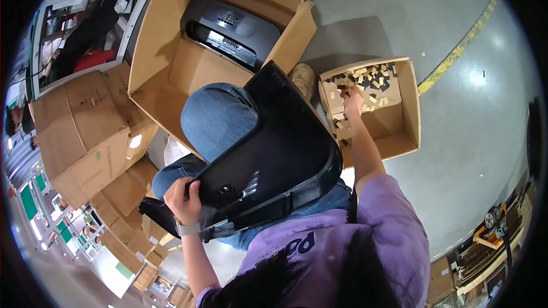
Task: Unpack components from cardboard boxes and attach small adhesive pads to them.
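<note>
A large black plastic cover [274,142] lies tilted across my lap, its hollow inner side facing up. My left hand [184,201] is closed round its near left rim, thumb on the inside. My right arm reaches out into a small open carton [406,102] on the right. There my right hand [353,101] has its fingers pinched together among small black and yellow pieces [374,77] scattered over the carton's bottom. Whether a piece is between those fingertips is too small to tell.
Ahead stands a big open carton [157,60] with another dark plastic cover [234,28] inside. Closed cartons [80,128] are stacked at the left. A shoe [302,80] shows between the two open cartons. A yellow line [456,51] crosses the grey floor.
</note>
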A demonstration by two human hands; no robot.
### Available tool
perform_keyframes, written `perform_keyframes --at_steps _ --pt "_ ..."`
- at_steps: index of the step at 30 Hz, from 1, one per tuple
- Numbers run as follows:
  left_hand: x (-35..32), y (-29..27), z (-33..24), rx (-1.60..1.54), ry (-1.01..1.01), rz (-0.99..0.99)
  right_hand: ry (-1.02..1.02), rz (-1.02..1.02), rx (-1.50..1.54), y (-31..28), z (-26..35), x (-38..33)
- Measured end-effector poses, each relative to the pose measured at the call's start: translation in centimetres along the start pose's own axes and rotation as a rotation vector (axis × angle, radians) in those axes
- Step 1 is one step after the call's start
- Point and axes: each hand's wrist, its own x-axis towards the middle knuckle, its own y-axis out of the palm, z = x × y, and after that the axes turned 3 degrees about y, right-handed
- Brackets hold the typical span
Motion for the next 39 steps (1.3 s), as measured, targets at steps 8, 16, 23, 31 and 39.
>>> perform_keyframes --at_steps 8,16,23,31,39 --pt "2.6 -1.7 -0.1 -0.081 -0.008 -0.063 0.236 0.214 1.143 -19.9 14.1 -1.8" --pt "1.5 -6.8 -5.8 -0.593 0.199 -0.252 -0.301 0.99 1.386 -30.8 33.3 -16.7" --pt "-2.6 -10.8 -4.4 -1.147 0.153 -0.429 -0.635 1.208 1.047 -27.5 40.2 -28.9" --pt "-7.1 -9.4 1.9 -1.349 -0.171 -0.604 -0.91 0.954 0.705 -23.5 41.6 -34.6" --pt "-7.1 -7.5 2.3 -1.645 -0.269 -0.715 -0.039 1.535 1.113 -20.3 41.4 -31.3"
